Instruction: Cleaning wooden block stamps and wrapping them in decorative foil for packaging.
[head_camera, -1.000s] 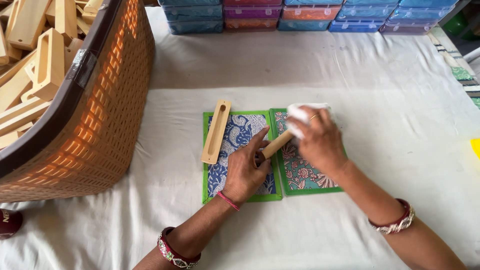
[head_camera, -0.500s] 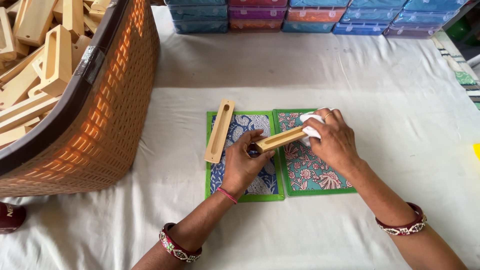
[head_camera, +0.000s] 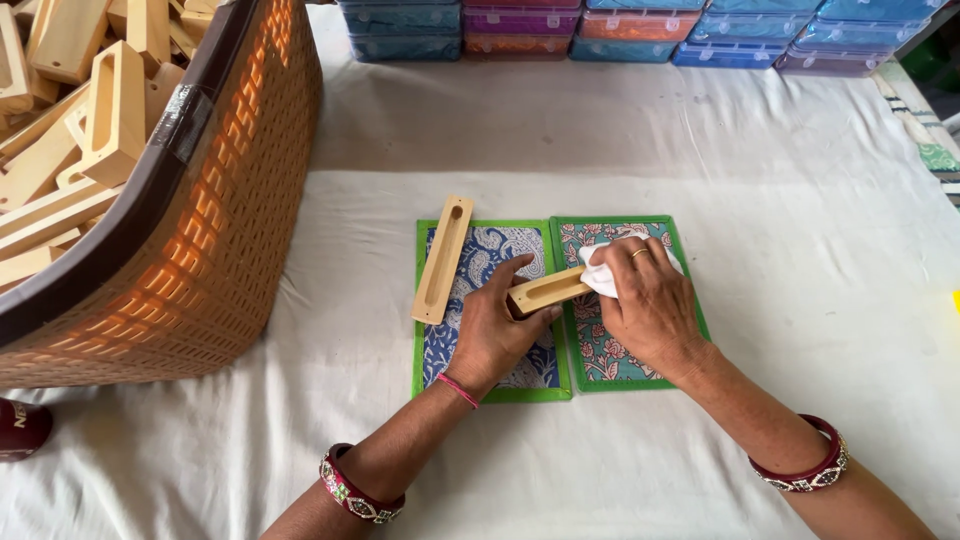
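My left hand (head_camera: 495, 330) grips one end of a short wooden block with a slot (head_camera: 547, 291), held level over two patterned boards. My right hand (head_camera: 648, 305) presses a white cloth (head_camera: 603, 268) against the block's other end. The blue patterned board (head_camera: 490, 255) with a green border lies on the left, the green floral board (head_camera: 600, 350) on the right, side by side. A second slotted wooden block (head_camera: 443, 258) lies flat along the blue board's left edge, untouched.
A large orange woven basket (head_camera: 215, 230) full of similar wooden blocks (head_camera: 110, 100) stands at the left. Coloured plastic boxes (head_camera: 640, 25) line the far edge. A white cloth (head_camera: 800, 200) covers the table. A dark red object (head_camera: 20, 428) sits at the near left.
My right hand with the cloth has slid down and left along the block. My left hand keeps hold of the block's near end; the block lies flatter.
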